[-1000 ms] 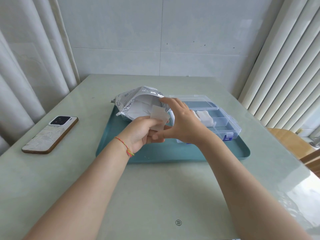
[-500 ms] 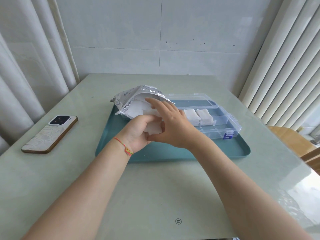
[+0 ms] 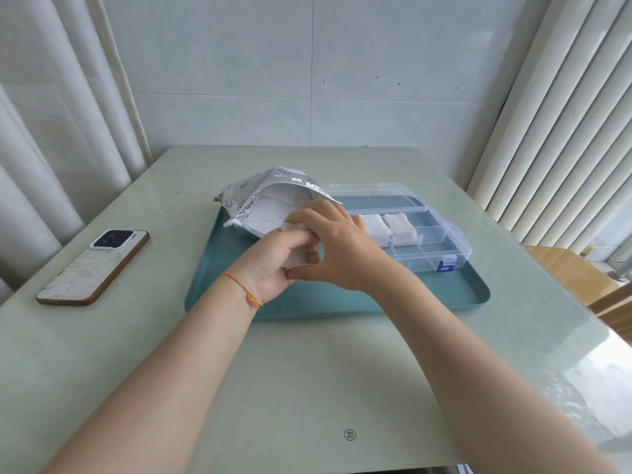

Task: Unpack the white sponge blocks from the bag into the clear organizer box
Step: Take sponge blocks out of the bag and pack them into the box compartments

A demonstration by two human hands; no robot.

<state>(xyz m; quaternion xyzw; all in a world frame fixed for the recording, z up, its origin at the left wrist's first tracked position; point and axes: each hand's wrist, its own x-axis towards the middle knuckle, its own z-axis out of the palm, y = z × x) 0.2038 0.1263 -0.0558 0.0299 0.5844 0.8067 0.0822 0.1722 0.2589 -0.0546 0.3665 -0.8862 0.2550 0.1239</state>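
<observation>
Here, a pale counter (image 3: 136, 354) carries a teal tray (image 3: 342, 302) with an open bag (image 3: 266, 196) and clear box (image 3: 427, 241). Left hand (image 3: 273, 265) and right hand (image 3: 342, 248) both grip one white sponge (image 3: 297, 260) above the tray.

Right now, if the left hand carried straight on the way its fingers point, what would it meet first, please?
Likely the right hand, which already closes over the white sponge block that the left hand grips.
</observation>
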